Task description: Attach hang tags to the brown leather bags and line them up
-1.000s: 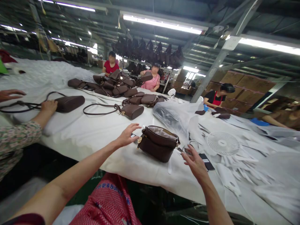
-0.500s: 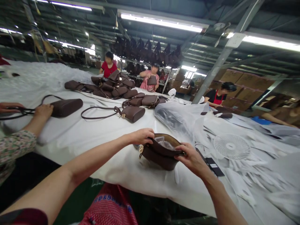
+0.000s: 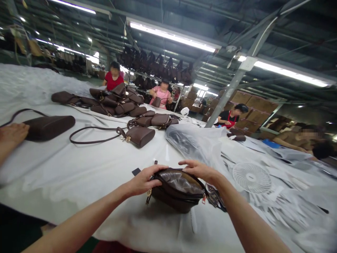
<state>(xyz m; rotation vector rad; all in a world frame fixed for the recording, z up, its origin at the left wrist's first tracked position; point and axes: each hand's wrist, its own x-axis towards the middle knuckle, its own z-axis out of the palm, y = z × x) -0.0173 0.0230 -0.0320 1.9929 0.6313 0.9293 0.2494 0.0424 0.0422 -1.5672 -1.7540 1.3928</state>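
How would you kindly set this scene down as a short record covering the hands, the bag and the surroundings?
Left hand: thumb and fingers on the rim at the bag's left end
Right hand: fingers extended at the far rim
Open bag: dark brown, on the white-covered table
Inside: crumpled clear plastic
Beyond: a brown bag with a looped strap, then a pile of brown bags
Right side: white fan
Far left: another person's hand on a bag
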